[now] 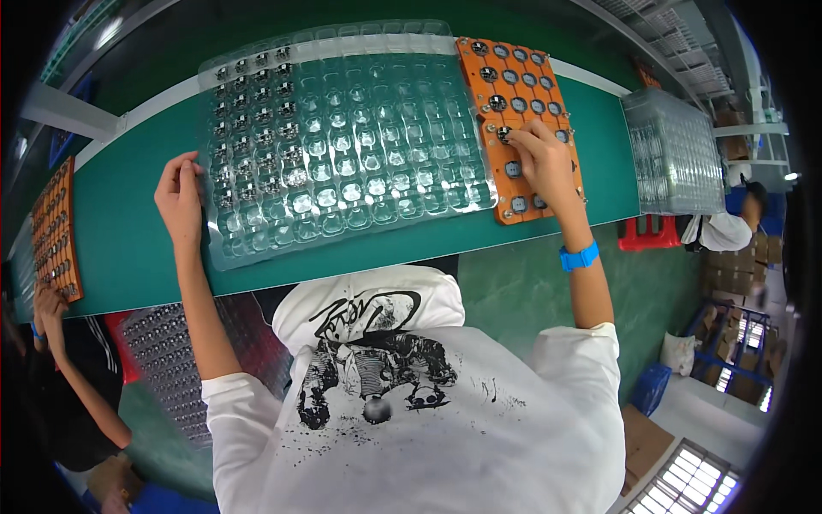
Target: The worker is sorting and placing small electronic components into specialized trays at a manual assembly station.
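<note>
A clear plastic blister tray lies on the green tabletop, with small round black-and-silver parts in its left columns and bare pockets in the rest. My left hand is closed at the tray's left edge, its thumb and forefinger pinching the rim. Along the tray's right side lies an orange fixture plate with rows of round seats. Over this plate, my right hand has its fingers pinched together on a small round part in the left row. Other dark parts sit above it in that row.
A stack of clear trays stands at the table's right end, near a red stool. At far left, a co-worker's hands are by another orange plate. A filled tray lies below the table edge.
</note>
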The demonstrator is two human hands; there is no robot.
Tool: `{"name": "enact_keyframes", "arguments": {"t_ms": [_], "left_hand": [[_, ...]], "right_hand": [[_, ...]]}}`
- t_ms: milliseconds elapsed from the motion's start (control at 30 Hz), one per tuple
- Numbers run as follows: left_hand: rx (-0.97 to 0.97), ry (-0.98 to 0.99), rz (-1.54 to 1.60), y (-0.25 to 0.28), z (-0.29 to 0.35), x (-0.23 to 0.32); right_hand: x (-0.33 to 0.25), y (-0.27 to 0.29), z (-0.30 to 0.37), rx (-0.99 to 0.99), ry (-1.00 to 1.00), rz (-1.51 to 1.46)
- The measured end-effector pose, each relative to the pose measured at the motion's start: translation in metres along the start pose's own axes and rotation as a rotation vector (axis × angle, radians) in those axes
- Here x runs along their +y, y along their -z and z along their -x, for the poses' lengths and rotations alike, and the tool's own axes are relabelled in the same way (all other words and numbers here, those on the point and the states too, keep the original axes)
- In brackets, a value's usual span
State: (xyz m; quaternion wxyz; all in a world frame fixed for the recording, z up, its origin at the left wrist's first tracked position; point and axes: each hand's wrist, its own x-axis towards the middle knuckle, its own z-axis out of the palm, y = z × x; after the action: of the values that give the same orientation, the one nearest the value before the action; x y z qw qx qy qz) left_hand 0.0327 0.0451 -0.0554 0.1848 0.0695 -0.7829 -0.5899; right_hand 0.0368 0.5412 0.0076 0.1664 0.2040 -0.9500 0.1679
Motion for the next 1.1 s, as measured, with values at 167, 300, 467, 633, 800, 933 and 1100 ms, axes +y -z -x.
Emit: {"name": "enact_keyframes", "arguments": {"t_ms": [167, 300, 467, 633, 800, 933, 1100], "left_hand": [[0.007, 0.015, 0.005, -0.004, 0.001, 0.003], [0.0, 0.006, 0.021, -0.001, 0.001, 0.003], [0.0, -0.021, -0.008, 0.004, -0.001, 0.0], [0.003, -0.022, -0.008, -0.001, 0.001, 0.005], [0.021, -0.025, 0.018, 0.0, 0.002, 0.007], [0.015, 0.04, 0.052, -0.007, 0.005, 0.012], [-0.015, -0.007, 0.008, -0.012, 0.001, 0.014]], "right_hand": [[0.002, 0.001, -0.002, -0.012, -0.024, 0.04], [-0.002, -0.001, -0.003, -0.029, 0.005, 0.086], [-0.003, 0.013, -0.014, -0.147, -0.017, 0.02], [-0.044, 0.008, -0.06, -0.042, -0.055, -0.17], [-0.147, -0.063, -0.116, -0.136, 0.409, -0.269], [-0.195, -0.089, -0.097, -0.495, 0.454, -0.166], [-0.188, -0.087, -0.091, -0.437, 0.364, -0.241]]}}
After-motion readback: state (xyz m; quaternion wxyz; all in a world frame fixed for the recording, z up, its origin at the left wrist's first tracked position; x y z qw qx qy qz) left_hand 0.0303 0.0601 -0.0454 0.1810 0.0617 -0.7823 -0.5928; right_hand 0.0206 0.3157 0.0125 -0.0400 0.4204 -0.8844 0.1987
